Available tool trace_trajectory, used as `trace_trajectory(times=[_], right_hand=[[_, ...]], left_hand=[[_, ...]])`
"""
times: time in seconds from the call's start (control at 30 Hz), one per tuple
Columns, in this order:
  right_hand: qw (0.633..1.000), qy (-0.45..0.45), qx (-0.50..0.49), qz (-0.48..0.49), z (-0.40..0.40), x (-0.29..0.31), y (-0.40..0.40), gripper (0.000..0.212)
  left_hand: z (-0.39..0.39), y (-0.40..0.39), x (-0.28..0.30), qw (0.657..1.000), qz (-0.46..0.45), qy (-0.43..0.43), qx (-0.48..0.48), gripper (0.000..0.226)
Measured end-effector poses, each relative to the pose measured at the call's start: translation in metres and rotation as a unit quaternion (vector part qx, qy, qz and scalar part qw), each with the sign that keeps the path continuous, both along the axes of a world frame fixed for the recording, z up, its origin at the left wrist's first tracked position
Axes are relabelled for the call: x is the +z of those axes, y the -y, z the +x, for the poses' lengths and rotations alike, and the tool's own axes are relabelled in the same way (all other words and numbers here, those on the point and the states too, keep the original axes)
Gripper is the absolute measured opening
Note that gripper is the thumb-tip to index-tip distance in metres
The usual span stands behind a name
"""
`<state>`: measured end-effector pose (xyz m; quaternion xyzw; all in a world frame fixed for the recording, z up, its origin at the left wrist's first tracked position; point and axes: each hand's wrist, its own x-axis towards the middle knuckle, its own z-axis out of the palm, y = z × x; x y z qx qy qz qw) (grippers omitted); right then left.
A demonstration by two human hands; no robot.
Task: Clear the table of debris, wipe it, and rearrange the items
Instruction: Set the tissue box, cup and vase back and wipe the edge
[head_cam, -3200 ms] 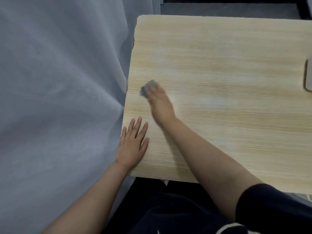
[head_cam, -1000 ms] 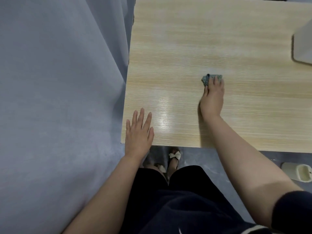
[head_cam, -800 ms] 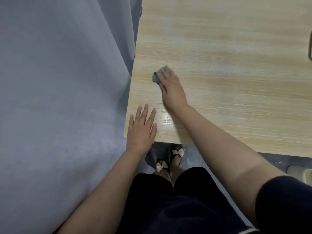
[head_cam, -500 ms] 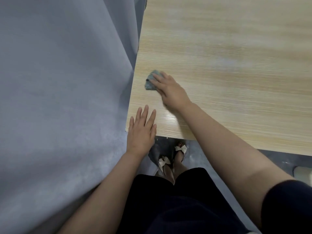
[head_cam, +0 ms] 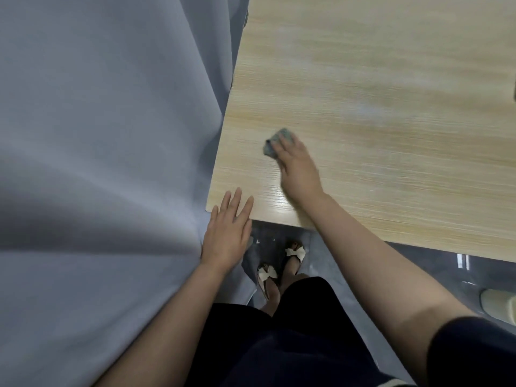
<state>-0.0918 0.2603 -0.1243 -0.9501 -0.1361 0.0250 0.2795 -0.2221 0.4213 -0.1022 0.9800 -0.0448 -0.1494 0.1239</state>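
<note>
Meanwhile right hand (head_cam: 300,169) presses small grey-green cloth (head_cam: 275,142) flat-fingered onto pale wood-grain table (head_cam: 391,107), left hand (head_cam: 227,233) released, fingers straight on near-left corner beside grey curtain (head_cam: 97,163).

The table (head_cam: 391,107) is pale wood with fine straight grain. The cloth (head_cam: 275,142) on it is grey-green. The curtain (head_cam: 97,135) at left is plain grey-blue. Near, the sandals (head_cam: 282,263) are brown with cream bows; the floor (head_cam: 321,252) is dark grey.
</note>
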Motion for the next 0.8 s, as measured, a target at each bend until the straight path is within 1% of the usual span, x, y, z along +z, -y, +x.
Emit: trace_trajectory(times=[0.07,0.13,0.23,0.33,0.5,0.57,0.63,0.7,0.8], right_hand=[[0.996,-0.005,0.084,-0.008,0.004,-0.001,-0.036,0.048],[0.989,-0.013,0.147,-0.022,0.003,-0.001,-0.061,0.049],[0.984,-0.019,0.175,-0.027,0.0,0.0,-0.059,0.05],[0.988,-0.022,0.149,-0.02,-0.017,0.004,-0.021,0.046],[0.997,-0.038,0.058,-0.018,-0.053,0.012,0.052,0.044],[0.999,-0.033,0.02,-0.011,-0.061,0.011,0.056,0.042],[1.0,-0.022,0.013,-0.004,-0.061,0.007,0.043,0.043],[0.998,-0.022,0.067,-0.002,-0.055,0.002,0.013,0.046],[0.982,-0.012,0.191,0.003,-0.047,-0.003,-0.049,0.046]], left_hand=[[-0.008,-0.005,0.002,1.0,0.017,-0.002,-0.01,0.055],[-0.018,-0.009,0.002,0.999,0.034,-0.004,-0.021,0.054],[-0.028,-0.014,0.003,0.998,0.048,-0.014,-0.028,0.055],[-0.031,-0.016,0.003,0.997,0.07,-0.005,-0.043,0.052],[-0.037,-0.019,0.001,0.995,0.088,0.015,-0.051,0.057],[-0.04,-0.021,0.0,0.994,0.096,0.025,-0.05,0.059],[-0.041,-0.023,0.0,0.993,0.103,0.026,-0.053,0.06],[-0.043,-0.025,0.0,0.992,0.115,0.031,-0.045,0.057],[-0.047,-0.03,0.001,0.991,0.126,0.024,-0.028,0.054]])
